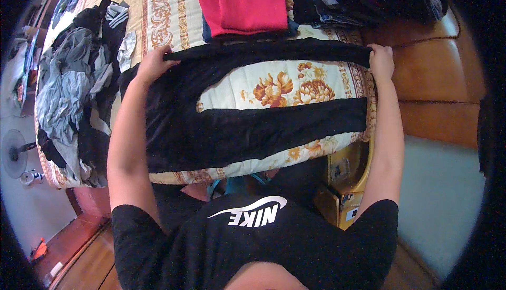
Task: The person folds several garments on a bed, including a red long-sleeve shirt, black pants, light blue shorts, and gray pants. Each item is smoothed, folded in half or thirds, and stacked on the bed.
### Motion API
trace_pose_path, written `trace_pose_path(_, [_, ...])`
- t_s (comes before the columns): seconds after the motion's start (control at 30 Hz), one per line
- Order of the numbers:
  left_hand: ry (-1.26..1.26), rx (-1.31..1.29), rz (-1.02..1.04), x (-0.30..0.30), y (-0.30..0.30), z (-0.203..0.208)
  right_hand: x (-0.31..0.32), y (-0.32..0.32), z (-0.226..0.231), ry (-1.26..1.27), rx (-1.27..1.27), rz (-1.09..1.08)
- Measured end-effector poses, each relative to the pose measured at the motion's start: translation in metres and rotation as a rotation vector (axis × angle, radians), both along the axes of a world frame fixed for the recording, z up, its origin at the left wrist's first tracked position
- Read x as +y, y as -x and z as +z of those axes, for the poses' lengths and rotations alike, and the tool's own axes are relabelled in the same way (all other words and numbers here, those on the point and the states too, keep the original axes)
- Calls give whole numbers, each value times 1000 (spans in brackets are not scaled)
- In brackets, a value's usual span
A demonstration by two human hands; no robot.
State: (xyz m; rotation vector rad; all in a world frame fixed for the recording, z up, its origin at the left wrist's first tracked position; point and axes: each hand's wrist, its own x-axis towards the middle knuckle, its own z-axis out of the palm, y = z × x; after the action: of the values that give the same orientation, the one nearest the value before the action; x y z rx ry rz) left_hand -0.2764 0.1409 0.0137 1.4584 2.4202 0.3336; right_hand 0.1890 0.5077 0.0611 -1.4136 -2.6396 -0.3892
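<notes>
A pair of black trousers (pixel 174 126) lies spread sideways on the floral bedcover (pixel 284 84), waist end to the left and both legs reaching right. My left hand (pixel 155 64) is closed on the far edge near the waist end, thumb and fingers pinching the cloth. At the far leg's right end, my right hand (pixel 381 60) grips the hem. The far leg is drawn out between my two hands. Nearer to me, the other leg lies flat with its hem close to the bed's right edge.
A heap of grey and black clothes (pixel 66 79) covers the bed's left side. Beyond the trousers sits a folded red garment (pixel 242 2), with stacked dark clothes (pixel 337 0) at the far right. A wooden headboard (pixel 437 74) borders the right. A fan (pixel 15 146) stands at the left.
</notes>
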Motion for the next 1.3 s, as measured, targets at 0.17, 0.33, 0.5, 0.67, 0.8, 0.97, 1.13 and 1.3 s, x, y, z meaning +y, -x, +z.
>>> trace_pose_path(0.17, [-164,330,-53,-64,-46,67,-42,-26,37,32,59,-14])
trace_pose_path(0.33, [-353,439,-98,-159,-99,55,-79,-82,-4,252,439,-96])
trace_pose_path(0.5, [-287,359,-124,-209,-151,-5,-134,-130,-81,332,613,-71])
trace_pose_path(0.67, [-40,385,-96,-213,-179,-21,-154,-160,-118,348,678,-49])
trace_pose_path(0.8, [-31,503,-15,-213,-174,-22,-158,-163,-113,259,749,-31])
trace_pose_path(0.97, [28,416,-186,-209,-190,-25,-158,-169,-120,227,574,-58])
trace_pose_path(1.13, [117,355,-207,-205,-194,-22,-128,-140,-88,229,578,-444])
trace_pose_path(1.3, [113,371,-199,-207,-193,-25,-116,-112,-97,160,331,-415])
